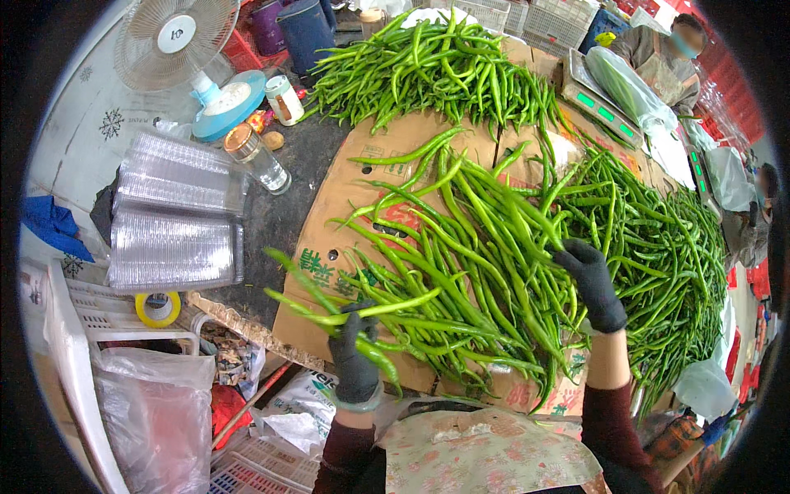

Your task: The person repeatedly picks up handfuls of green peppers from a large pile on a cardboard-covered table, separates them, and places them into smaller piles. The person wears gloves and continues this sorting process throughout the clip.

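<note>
Long green chili peppers lie loosely spread over flattened cardboard bearing print. My left hand, in a dark glove, grips a few long green peppers near the cardboard's front left edge, their ends sticking out to both sides. My right hand, gloved alike, has its fingers closed around the end of one or more peppers at the right of the spread; these look blurred. A dense heap of peppers stands at the back, and another large heap lies just right of my right hand.
Stacked clear plastic trays, a glass bottle, a can and a fan stand at the left. Yellow tape lies below the trays. Back right are a digital scale holding a bagged load and a masked co-worker.
</note>
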Motion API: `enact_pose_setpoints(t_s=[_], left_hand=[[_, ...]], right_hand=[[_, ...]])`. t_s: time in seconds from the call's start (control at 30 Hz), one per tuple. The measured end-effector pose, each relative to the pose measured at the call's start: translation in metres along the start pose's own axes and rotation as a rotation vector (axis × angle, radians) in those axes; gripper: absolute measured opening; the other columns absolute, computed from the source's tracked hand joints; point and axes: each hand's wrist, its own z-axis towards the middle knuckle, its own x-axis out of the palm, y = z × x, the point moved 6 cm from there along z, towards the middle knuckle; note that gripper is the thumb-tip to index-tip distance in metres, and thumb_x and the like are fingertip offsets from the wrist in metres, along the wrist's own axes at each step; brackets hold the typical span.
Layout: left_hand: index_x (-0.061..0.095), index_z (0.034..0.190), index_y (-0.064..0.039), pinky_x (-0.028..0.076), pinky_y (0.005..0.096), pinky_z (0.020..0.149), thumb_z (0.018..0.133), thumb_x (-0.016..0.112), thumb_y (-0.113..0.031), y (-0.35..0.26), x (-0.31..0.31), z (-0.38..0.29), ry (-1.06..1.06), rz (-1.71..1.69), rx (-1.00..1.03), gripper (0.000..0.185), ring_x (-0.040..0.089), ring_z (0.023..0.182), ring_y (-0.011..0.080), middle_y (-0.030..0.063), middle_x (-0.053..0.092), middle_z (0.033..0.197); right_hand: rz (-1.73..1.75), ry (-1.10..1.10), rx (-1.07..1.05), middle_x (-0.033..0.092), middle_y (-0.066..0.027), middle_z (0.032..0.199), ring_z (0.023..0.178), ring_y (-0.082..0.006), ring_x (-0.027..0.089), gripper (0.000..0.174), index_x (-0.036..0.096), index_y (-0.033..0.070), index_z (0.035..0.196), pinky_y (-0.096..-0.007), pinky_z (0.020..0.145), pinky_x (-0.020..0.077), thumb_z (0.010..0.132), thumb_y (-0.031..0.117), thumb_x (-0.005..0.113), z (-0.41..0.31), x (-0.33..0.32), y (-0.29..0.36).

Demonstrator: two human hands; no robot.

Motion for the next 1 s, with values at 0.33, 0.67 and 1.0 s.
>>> enact_pose_setpoints(t_s=[0.33,0.67,1.0], left_hand=[[0.055,0.102,-0.004,0.042,0.0203,0.051,0.084,0.057,-0.008,0.027,-0.013,0.019,-0.073,-0.045,-0.320,0.019,0.055,0.067,0.0107,0.0031,0.060,0.082],[0.041,0.123,0.004,0.042,0.0337,0.094,0.083,0.051,-0.001,-0.003,0.005,-0.010,-0.035,-0.102,0.035,0.041,0.048,0.113,0.0228,0.0132,0.047,0.122],[0.057,0.107,-0.001,0.044,0.0249,0.075,0.081,0.055,-0.008,-0.022,0.042,-0.014,0.121,0.028,-0.027,0.027,0.058,0.093,0.0156,0.0087,0.059,0.110]], right_hand=[[-0.213,-0.291,-0.164,0.063,-0.0095,0.083,0.074,-0.0193,0.058,0.021,0.059,-0.003,0.098,-0.0315,0.066,0.0453,0.085,0.014,0.057,-0.070,0.010,0.016],[-0.663,0.075,-0.355,0.058,-0.0157,0.064,0.058,-0.0347,0.058,0.027,0.055,0.007,0.081,-0.0430,0.053,0.0455,0.074,0.031,0.064,-0.058,0.184,0.011],[0.315,0.206,0.187,0.055,0.0014,0.065,0.055,-0.0066,0.046,0.019,0.063,0.002,0.096,-0.0210,0.052,0.0366,0.088,0.016,0.053,-0.075,0.093,-0.013]])
